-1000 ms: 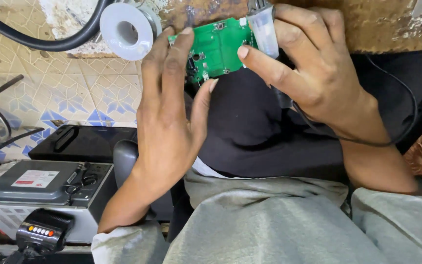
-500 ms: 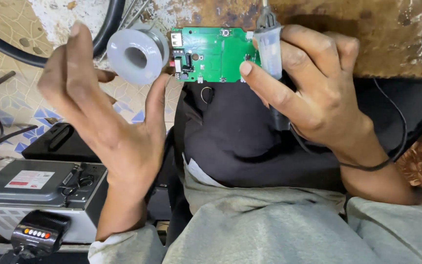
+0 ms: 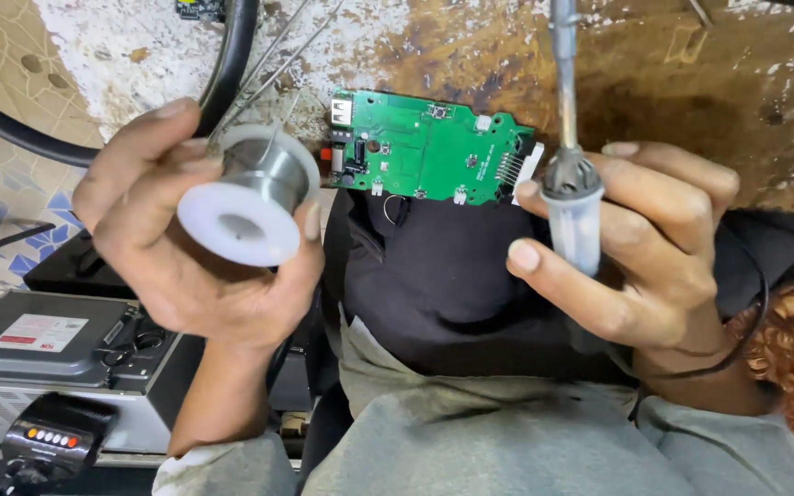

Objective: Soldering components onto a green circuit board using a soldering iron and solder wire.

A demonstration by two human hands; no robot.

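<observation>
Left hand (image 3: 190,248) wrapped around a small white-flanged spool of grey solder wire (image 3: 248,197), fingers clamped on its rim, flange facing the camera; right hand (image 3: 640,248) closed on the translucent handle of a soldering iron (image 3: 570,197), metal shaft pointing away over the scuffed brown workbench (image 3: 691,73); hands well apart; green rectangular circuit board (image 3: 429,156) lying at the bench edge between them, touching neither; grey metal box (image 3: 43,344) low on the left.
</observation>
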